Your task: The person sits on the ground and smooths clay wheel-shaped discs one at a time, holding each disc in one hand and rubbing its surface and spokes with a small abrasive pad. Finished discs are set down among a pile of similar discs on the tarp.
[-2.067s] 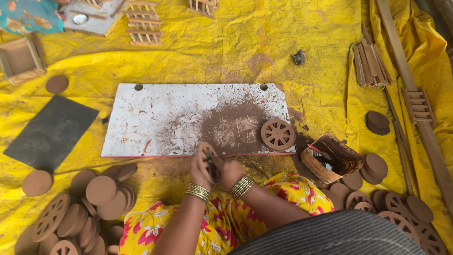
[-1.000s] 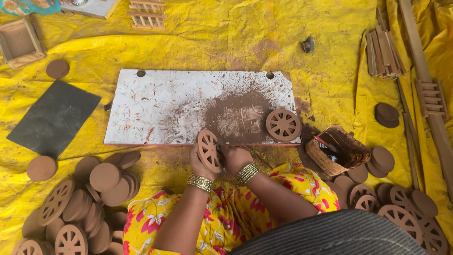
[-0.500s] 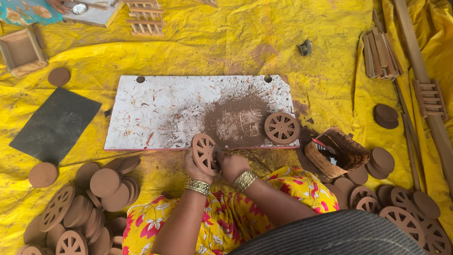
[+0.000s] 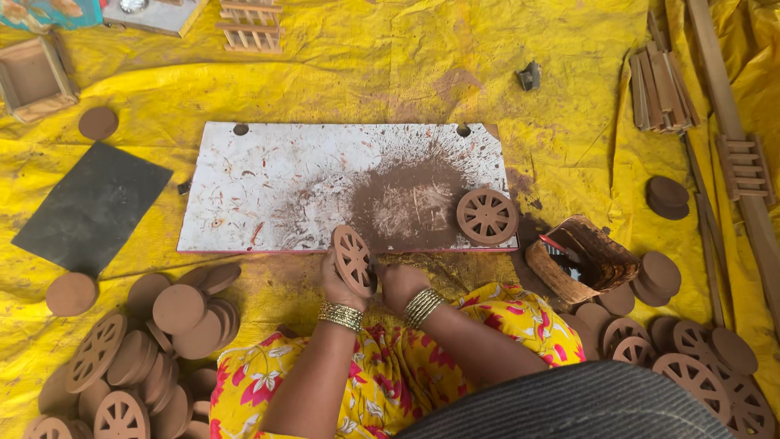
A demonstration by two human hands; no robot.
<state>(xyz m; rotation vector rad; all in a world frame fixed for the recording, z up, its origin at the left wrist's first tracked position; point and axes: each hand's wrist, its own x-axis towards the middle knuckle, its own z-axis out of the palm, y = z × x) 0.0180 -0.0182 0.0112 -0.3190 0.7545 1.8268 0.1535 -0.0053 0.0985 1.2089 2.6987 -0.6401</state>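
A: What is held in the hands?

B: A brown spoked wheel [image 4: 353, 260] is gripped on edge by the left hand [image 4: 340, 286], at about six o'clock from the white board [image 4: 268, 191]. The right hand [image 4: 400, 283] is closed against the wheel's right side; what is pinched in it cannot be told.

A: And the containers?

B: A small woven basket [image 4: 605, 256] is seen at four o'clock from the board, with dark and red bits inside, too small to name. A shallow wooden tray [image 4: 32, 77] lies at ten o'clock.

A: What else is laid out?

B: A second wheel [image 4: 487, 216] lies flat on the board's right end beside a brown dust patch [image 4: 406, 195]. Plain discs and wheels are heaped at seven o'clock [image 4: 175, 313] and at four o'clock [image 4: 691, 370] on the yellow sheet [image 4: 366, 73].
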